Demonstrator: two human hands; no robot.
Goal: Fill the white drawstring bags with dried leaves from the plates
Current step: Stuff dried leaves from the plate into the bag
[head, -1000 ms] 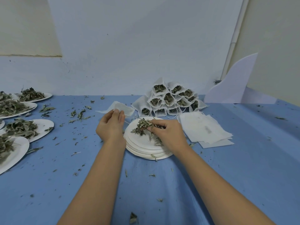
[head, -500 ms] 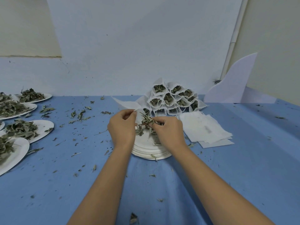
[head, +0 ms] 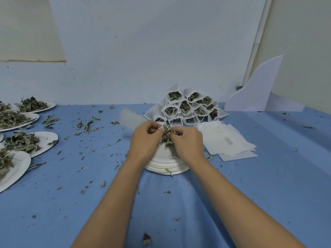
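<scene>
Leaves (head: 168, 131) in right grip (head: 188, 142), bag (head: 129, 119) in left grip (head: 145, 138)

view: head | faces: forward, downward | near: above blue table (head: 268, 185) | beyond: wall (head: 143, 51)

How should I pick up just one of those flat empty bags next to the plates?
Pinch the top one of the empty bags by its near-right corner, coming in from the right side. The bags lie flat and slightly fanned, so the corners stick out one at a time. A grip in the middle would probably lift several at once.
</scene>
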